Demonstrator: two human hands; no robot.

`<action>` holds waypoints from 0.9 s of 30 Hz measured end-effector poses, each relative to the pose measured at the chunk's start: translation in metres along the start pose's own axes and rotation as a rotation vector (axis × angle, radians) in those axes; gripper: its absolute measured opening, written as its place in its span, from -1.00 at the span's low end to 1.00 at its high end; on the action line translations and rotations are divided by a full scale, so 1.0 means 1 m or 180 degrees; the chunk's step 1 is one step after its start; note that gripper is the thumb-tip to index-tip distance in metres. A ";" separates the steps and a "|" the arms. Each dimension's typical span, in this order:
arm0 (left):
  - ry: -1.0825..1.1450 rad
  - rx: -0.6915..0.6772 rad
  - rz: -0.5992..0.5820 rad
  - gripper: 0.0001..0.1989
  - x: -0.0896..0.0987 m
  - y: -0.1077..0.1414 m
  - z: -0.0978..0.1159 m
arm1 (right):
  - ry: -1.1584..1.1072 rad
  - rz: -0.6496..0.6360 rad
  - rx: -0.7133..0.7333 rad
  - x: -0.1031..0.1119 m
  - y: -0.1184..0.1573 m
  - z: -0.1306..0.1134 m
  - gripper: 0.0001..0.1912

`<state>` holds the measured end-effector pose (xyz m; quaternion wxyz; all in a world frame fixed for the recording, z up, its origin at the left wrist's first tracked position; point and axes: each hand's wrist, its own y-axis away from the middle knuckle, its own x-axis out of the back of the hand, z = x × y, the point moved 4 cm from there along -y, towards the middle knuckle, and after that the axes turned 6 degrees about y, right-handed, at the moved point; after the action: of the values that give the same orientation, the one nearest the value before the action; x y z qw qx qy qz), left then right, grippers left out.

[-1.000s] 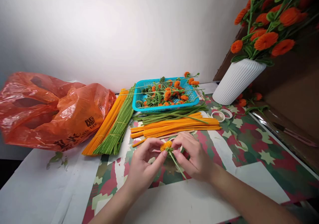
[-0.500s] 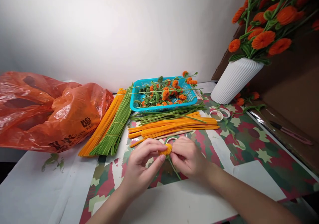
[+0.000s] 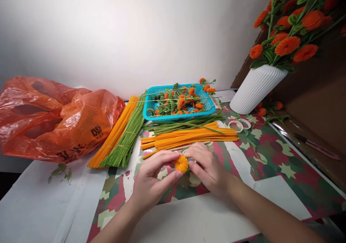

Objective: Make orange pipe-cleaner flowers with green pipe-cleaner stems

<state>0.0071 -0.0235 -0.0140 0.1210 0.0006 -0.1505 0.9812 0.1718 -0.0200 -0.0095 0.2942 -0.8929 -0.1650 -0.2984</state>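
Note:
A small yellow pipe-cleaner flower is held over the front of the table, its petalled face turned towards me. My left hand pinches it from the left between thumb and fingertips. From the other side, the curled fingers and thumb of my right hand close on its right edge. Its stem is hidden in this view. Just beyond my hands lie loose orange-yellow pipe cleaners, with dark green pipe cleaners behind them.
A blue basket holds orange flowers and green stems. Left of it lie yellow and green pipe-cleaner bundles beside an orange plastic bag. Tape rolls, a white vase of orange flowers and a pink-handled tool are at right.
The yellow flower has turned so that its face now shows towards me, and its green stem has gone from sight. My right fingers have shifted around its right edge.

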 end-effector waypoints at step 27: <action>-0.1444 -0.1415 0.0568 -0.65 -0.009 0.018 0.019 | -0.0346 0.1583 -0.0217 -0.001 0.011 -0.014 -0.77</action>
<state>0.0111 -0.0483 -0.0012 -0.0049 0.1794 -0.3836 0.9059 0.1699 -0.0376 -0.0058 0.3190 -0.9301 0.0543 -0.1737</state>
